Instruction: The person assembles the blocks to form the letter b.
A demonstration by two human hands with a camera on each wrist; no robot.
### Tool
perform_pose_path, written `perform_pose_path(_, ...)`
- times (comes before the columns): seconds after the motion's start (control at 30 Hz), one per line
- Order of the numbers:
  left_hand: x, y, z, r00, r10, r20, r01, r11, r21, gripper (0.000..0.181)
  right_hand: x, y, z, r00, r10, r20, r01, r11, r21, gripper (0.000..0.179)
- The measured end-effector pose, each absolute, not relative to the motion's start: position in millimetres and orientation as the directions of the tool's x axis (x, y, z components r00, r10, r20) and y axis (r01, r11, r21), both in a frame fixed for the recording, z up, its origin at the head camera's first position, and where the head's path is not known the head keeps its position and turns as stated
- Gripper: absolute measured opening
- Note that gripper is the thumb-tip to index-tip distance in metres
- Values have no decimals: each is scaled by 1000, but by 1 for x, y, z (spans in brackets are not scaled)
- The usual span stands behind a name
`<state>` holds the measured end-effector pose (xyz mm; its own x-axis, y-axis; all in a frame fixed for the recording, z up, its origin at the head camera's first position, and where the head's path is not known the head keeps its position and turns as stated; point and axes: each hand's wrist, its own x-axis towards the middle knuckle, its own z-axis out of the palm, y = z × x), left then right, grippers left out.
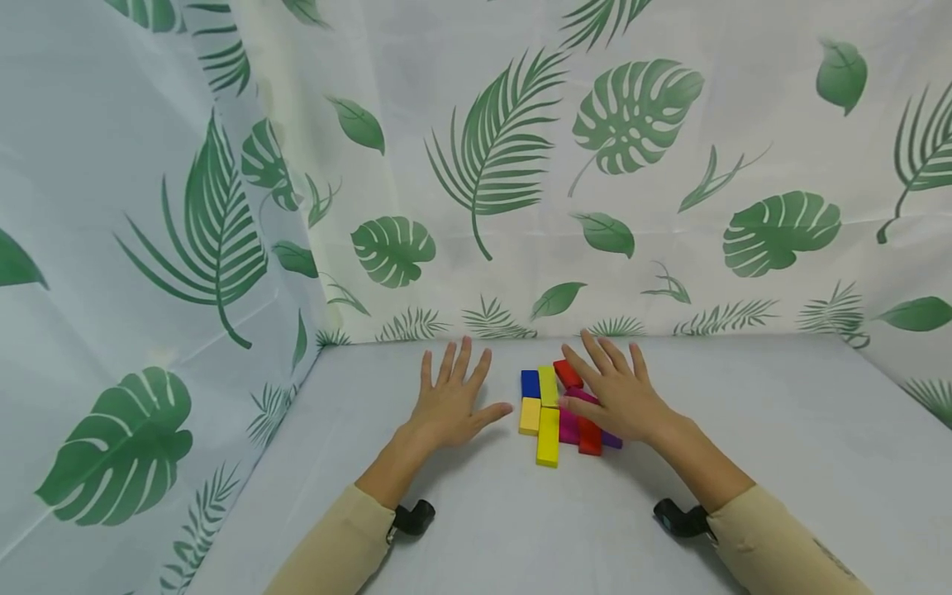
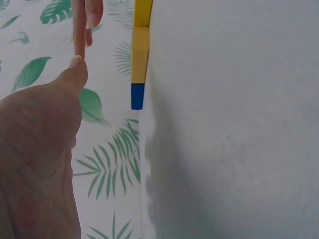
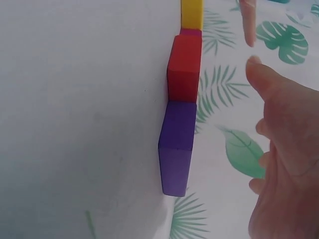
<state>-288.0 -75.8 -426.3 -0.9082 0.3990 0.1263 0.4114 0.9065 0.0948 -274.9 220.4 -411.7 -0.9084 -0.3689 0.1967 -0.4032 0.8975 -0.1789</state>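
Note:
Several coloured blocks lie flat together on the white surface in the head view. On their left side are a blue block (image 1: 530,383), an orange-yellow block (image 1: 530,416) and two yellow ones, the nearer yellow block (image 1: 547,438) jutting toward me. A red block (image 1: 568,374) lies at the back; a magenta block (image 1: 568,426), another red block (image 1: 590,438) and a purple block (image 3: 178,149) are on the right. My left hand (image 1: 452,406) is spread left of the blocks, apart from them. My right hand (image 1: 625,401), fingers spread, is over their right side, partly covering them; it grips nothing.
A white cloth-covered table (image 1: 491,529) carries the blocks. Behind it hangs a leaf-printed curtain (image 1: 513,273), with another curtain panel (image 1: 97,322) along the left. Black wrist cameras (image 1: 418,518) sit at both sleeve cuffs.

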Motion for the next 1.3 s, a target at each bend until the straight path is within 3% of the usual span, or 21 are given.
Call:
perform_pose_path(0.17, -286, -70, -426, -874, 469, 123, 480, 873, 84, 99, -282, 216, -409, -903, -374, 213, -414, 890, -191, 88)
perform_pose_path(0.57, -271, -49, -428, -717, 691, 93, 696, 716, 53, 89, -300, 209, -413, -896, -403, 186, -438, 869, -230, 82)
perform_pose_path(0.83, -264, -41, -428, -666, 746, 33, 746, 663, 59, 84, -305, 205, -417, -889, -434, 146, -458, 848, -266, 80)
perform_pose_path(1.07, -260, -40, -428, -604, 797, 6, 796, 603, 54, 68, -308, 200, -420, -893, -440, 93, -448, 849, -280, 77)
perform_pose_path(1.3, -257, -39, -426, -595, 804, -20, 803, 595, 22, 64, -308, 200, -422, -893, -447, 48, -440, 847, -298, 69)
